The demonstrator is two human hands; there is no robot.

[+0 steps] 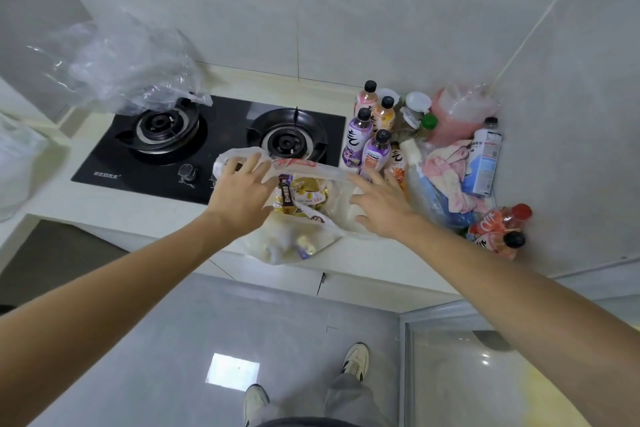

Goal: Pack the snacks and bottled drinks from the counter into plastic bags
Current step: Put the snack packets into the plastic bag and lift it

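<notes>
Both hands are reaching into a translucent plastic bag (294, 243) of snack packets (299, 198) sitting on the bench (145, 215): the left hand (242, 191) is holding its rim, the right hand (377, 208) is spreading over its side. Bottled drinks (372, 135) are standing beside the black 2-burner hob (194, 146).

1. Translucent plastic bag (311, 246) w/ wrapped snack packets (298, 198) inside sat on pale stone counter (114, 215), front edge.
2. Black glass two-burner gas hob (207, 146) lay behind-left of bag.
3. Cluster of capped plastic drink bottles (372, 128) stood behind-right of bag, right of hob.
4. Crumpled clear plastic bag (121, 66) was over hob's left burner.
</notes>
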